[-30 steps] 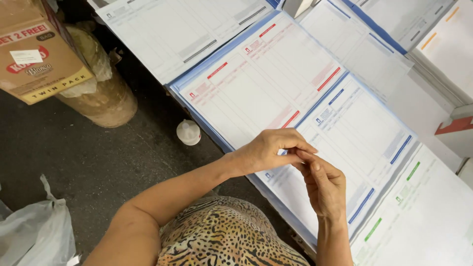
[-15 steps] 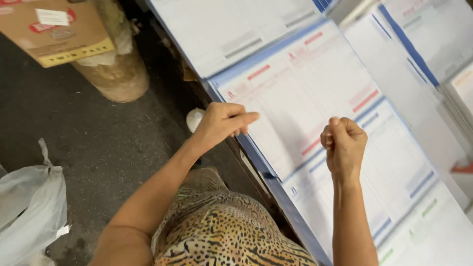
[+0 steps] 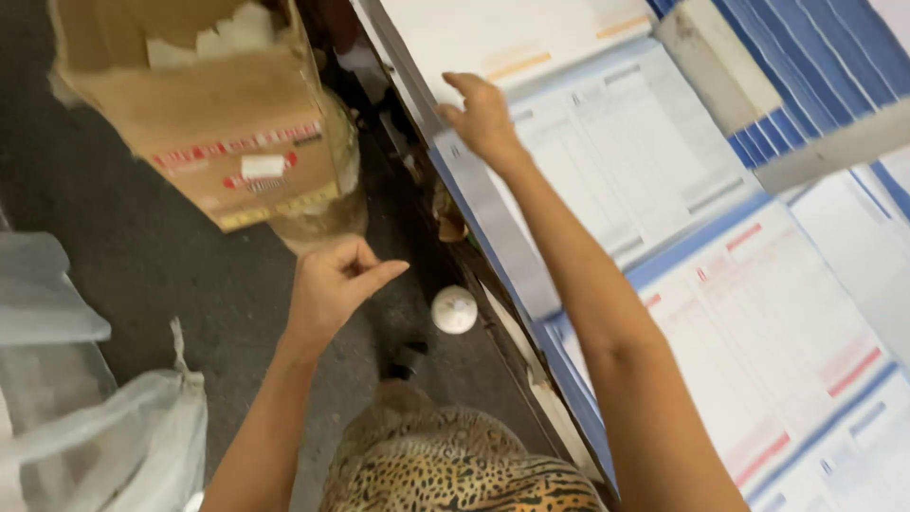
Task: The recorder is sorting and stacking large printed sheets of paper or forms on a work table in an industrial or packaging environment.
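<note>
**At the table edge: right hand has gone out to the far sheets, left has dropped back**

On the near rim of the table [image 3: 493, 237], the right hand [image 3: 483, 118] now lies with fingers spread flat on a printed form with grey lines [image 3: 616, 142], close to its left border; it presses rather than grips. Half a second ago this hand was a closed fist held up over the red-marked form [image 3: 777, 322], so the arm has stretched forward to the next stack along. The left hand [image 3: 332, 280] has withdrawn from the table and hangs over the dark floor [image 3: 142, 256], loosely curled, thumb against forefinger; whether anything is pinched there I cannot tell. Beyond it stand an open cardboard box [image 3: 209, 123], a small white round object [image 3: 454, 309] and clear plastic bags [image 3: 85, 417]. Judgement: work has shifted from the red-marked sheet to the grey-lined one.
</note>
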